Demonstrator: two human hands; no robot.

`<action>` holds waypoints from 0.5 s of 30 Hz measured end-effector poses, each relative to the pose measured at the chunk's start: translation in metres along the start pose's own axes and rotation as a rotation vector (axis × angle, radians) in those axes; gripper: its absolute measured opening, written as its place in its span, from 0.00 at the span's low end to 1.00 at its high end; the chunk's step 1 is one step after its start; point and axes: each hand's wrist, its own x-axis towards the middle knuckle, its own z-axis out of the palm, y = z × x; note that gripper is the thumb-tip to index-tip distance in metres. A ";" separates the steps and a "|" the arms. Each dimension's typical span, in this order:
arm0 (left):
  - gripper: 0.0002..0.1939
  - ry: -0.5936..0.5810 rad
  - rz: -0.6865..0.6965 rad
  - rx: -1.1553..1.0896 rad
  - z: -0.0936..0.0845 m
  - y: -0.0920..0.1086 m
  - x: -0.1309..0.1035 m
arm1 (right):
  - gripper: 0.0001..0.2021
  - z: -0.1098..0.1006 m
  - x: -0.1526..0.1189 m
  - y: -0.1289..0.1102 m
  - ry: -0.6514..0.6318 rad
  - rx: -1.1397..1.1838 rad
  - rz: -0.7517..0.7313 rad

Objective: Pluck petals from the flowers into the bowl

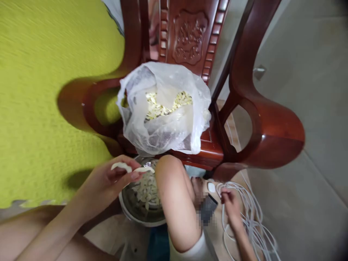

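Note:
My left hand is closed, its thumb and fingers pinching thin, curled white strips. It hovers at the upper left rim of a round metal bucket. Many pale, flat pieces lie inside, and my knee hides the bucket's right side. Low on the right, my right hand has its fingers curled together at a white cable, which seems to run through them. A small white plug-like piece and a dark phone-like object, partly blurred, lie just left of that hand.
On a carved reddish wooden chair sits a white plastic bag, its mouth open over shiny gold pieces. A yellow-green foam mat spreads at left. Grey floor tiles extend right, beside the tangled cable. My bare knee rises in the middle.

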 end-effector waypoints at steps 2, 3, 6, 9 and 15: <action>0.15 0.000 0.069 0.041 0.005 0.023 0.017 | 0.15 0.007 0.017 -0.067 -0.051 0.059 -0.117; 0.16 0.026 0.111 0.030 0.006 0.033 0.022 | 0.14 0.014 0.022 -0.105 -0.150 0.069 -0.205; 0.19 0.044 0.194 -0.049 0.005 0.056 0.030 | 0.13 0.057 0.018 -0.213 -0.533 0.098 -0.493; 0.22 -0.038 0.189 -0.164 0.007 0.064 0.037 | 0.16 0.119 0.006 -0.275 -0.768 0.238 -0.662; 0.23 -0.011 0.207 -0.308 0.011 0.056 0.047 | 0.15 0.190 0.016 -0.283 -0.892 0.605 -0.361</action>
